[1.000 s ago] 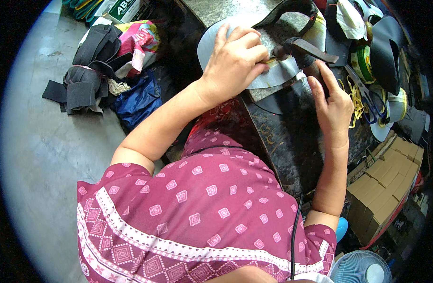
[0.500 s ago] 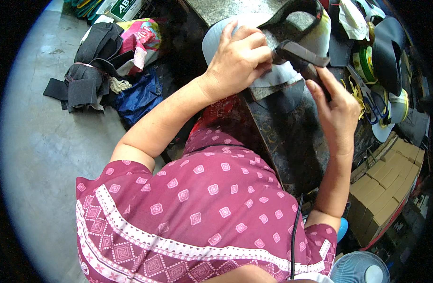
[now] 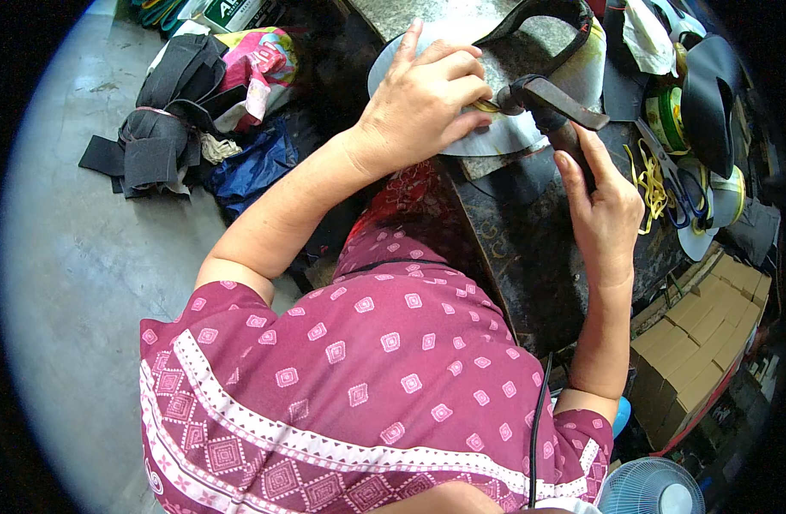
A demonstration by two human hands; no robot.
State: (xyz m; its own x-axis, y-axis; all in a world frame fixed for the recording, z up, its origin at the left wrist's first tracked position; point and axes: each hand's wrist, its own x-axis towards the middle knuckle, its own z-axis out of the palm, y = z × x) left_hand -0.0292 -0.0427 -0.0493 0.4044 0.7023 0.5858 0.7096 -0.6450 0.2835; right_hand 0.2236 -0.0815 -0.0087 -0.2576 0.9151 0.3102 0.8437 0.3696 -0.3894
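Note:
My right hand (image 3: 606, 193) is closed around the handle of a hammer (image 3: 561, 104), with the thumb and index finger along it. The hammer's rounded face lies beside the fingertips of my left hand (image 3: 432, 98). That hand is bent over a pale grey rounded sheet (image 3: 522, 133), its thumb and fingers pinched on a small yellowish edge (image 3: 487, 106), mostly hidden; I cannot make out what it is. Beyond the hammer a dark grey strap (image 3: 543, 64) curves up in a loop. Sheet and strap rest on a speckled stone slab (image 3: 402, 13).
The slab stands on a dark worktable (image 3: 539, 265). At right lie blue-handled scissors (image 3: 676, 184), yellow cord (image 3: 654, 193), tape rolls (image 3: 666, 116) and black curved pieces (image 3: 710, 103). Cardboard (image 3: 702, 321) and a fan (image 3: 654, 493) stand lower right. Bundled dark strips (image 3: 157, 137) lie left.
The hammer has shifted slightly right, and its rounded face shows more. My left hand has moved slightly left, and the yellowish edge has come into sight at its fingertips.

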